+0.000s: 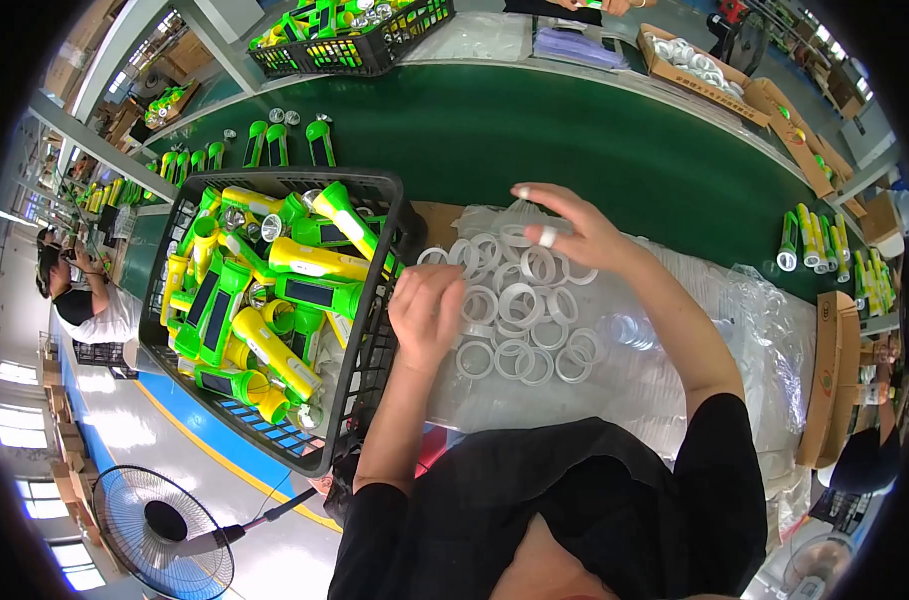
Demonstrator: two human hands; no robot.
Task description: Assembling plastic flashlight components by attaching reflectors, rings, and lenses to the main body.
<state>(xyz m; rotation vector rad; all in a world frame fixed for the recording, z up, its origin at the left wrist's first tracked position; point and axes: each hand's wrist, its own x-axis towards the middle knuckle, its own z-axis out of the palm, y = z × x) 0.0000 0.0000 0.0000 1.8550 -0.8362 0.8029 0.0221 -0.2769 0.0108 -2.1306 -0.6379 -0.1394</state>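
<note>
Head view: right hand hung wide by whitish round plastic rings, probably scattered for reach; left hand curled, contents unclear.

pale round rings lie loosely clustered, many overlapping, on plastic sheeting.

I can't see inside the curled left hand. At nine o'clock, upper flashlights hide lower ones in the crate; at one, the view's edge cuts off a co-worker.
</note>
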